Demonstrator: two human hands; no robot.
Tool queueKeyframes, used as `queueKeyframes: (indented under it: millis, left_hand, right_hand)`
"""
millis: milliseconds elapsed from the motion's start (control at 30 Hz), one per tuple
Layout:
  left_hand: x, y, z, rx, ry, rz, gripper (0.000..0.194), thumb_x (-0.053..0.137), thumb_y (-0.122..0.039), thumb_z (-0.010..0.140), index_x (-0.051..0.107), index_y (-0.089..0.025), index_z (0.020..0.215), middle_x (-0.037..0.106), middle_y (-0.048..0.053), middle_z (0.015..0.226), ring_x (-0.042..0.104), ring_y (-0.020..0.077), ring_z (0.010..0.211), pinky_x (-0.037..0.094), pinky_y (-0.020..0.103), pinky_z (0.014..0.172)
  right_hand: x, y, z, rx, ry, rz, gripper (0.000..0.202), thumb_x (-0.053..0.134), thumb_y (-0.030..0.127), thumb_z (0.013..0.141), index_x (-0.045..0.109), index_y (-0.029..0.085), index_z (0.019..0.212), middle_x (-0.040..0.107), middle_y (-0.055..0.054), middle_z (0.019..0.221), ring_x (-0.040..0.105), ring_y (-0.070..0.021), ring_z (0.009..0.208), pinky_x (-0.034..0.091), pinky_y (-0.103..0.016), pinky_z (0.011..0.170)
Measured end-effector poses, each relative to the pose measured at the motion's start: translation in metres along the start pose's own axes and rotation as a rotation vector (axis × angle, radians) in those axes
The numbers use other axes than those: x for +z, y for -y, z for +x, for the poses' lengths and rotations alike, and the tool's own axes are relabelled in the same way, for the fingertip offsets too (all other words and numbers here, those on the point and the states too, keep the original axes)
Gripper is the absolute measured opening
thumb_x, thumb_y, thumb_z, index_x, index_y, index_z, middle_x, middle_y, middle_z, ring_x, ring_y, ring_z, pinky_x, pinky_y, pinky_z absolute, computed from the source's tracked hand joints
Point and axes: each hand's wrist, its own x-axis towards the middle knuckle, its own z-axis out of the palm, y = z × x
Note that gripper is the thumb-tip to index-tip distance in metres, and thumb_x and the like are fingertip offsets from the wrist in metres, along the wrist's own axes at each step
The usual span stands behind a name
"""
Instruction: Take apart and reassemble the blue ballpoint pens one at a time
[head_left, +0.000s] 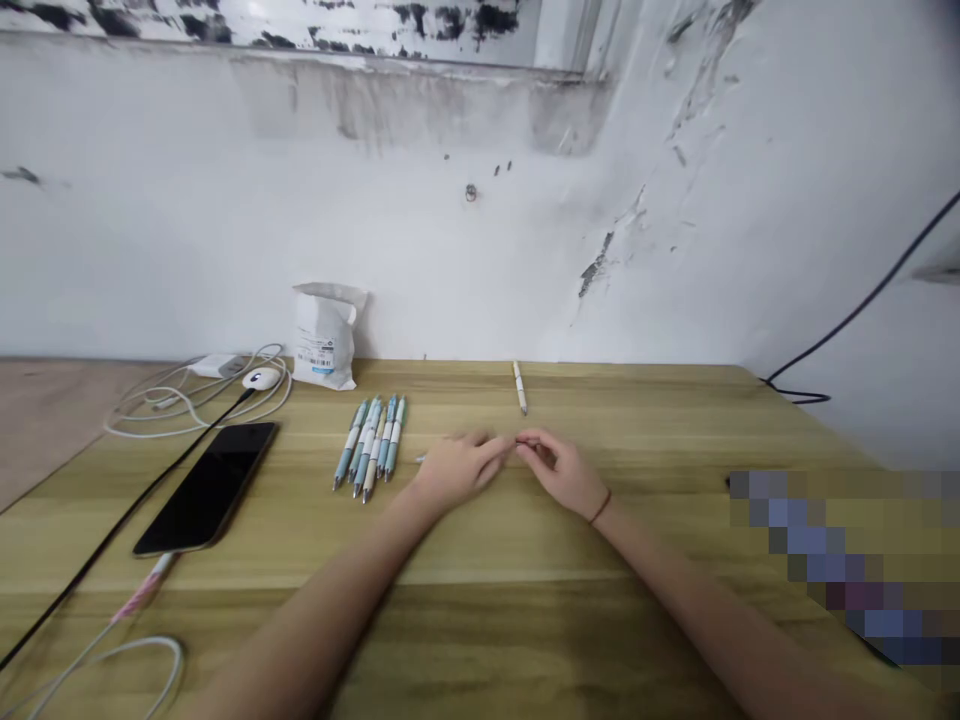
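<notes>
Near the middle of the table my left hand (461, 465) is closed, back of the hand up, over what looks like a pen (421, 458); only a pale, narrow end sticks out on its left side. My right hand (555, 470), with a thin band at the wrist, pinches a small dark piece at the left hand's fingertips, too small and blurred to name. The two hands meet there. Left of them lies a group of several blue, green and white pens (371, 445), tips toward me. Beyond the hands lies a single cream-white pen (520, 388).
A white packet (326, 335) stands against the wall at the back left. A black phone (210, 488) with a plugged-in cable lies at left, near a coiled white cable (187, 400) and charger. A pixelated patch (847, 570) covers something at right.
</notes>
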Motion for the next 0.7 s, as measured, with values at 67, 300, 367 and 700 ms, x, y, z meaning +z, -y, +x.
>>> queueKeyframes:
  millis: [67, 300, 367, 700]
  left_hand:
    - [-0.0001, -0.0002, -0.0002, -0.007, 0.003, -0.002, 0.033, 0.031, -0.034, 0.092, 0.049, -0.032, 0.119, 0.059, 0.003, 0.086, 0.059, 0.0166, 0.07, 0.045, 0.027, 0.063]
    - [0.0, -0.001, -0.0008, -0.091, -0.025, -0.054, 0.032, 0.031, -0.034, 0.092, 0.051, -0.029, 0.117, 0.06, 0.003, 0.089, 0.06, 0.0166, 0.071, 0.044, 0.026, 0.062]
    - [0.0004, -0.0008, -0.0008, -0.088, -0.036, -0.047, 0.032, 0.031, -0.034, 0.092, 0.049, -0.029, 0.119, 0.061, 0.003, 0.09, 0.061, 0.0167, 0.072, 0.044, 0.026, 0.062]
    - [0.005, -0.0008, 0.0, -0.065, -0.05, -0.07, 0.031, 0.029, -0.039, 0.093, 0.049, -0.019, 0.106, 0.064, 0.006, 0.088, 0.062, 0.0175, 0.075, 0.047, 0.028, 0.066]
  right_hand:
    - [-0.0013, 0.0004, 0.0, 0.01, -0.022, 0.003, 0.018, 0.049, 0.032, 0.084, 0.06, 0.019, 0.091, 0.064, -0.003, 0.075, 0.057, -0.0153, 0.066, 0.047, -0.028, 0.061]
    - [-0.0039, -0.0039, 0.0023, 0.012, -0.112, 0.021, 0.017, 0.046, 0.028, 0.085, 0.06, 0.02, 0.089, 0.063, -0.004, 0.081, 0.056, -0.0151, 0.067, 0.046, -0.027, 0.059]
    - [-0.0036, -0.0022, 0.0027, -0.021, -0.061, -0.005, 0.017, 0.046, 0.026, 0.085, 0.062, 0.02, 0.09, 0.063, -0.003, 0.08, 0.055, -0.0148, 0.066, 0.045, -0.027, 0.058]
    - [-0.0003, 0.0004, 0.0018, -0.056, 0.009, -0.041, 0.018, 0.048, 0.032, 0.086, 0.062, 0.021, 0.087, 0.062, -0.003, 0.074, 0.056, -0.0157, 0.064, 0.047, -0.029, 0.061]
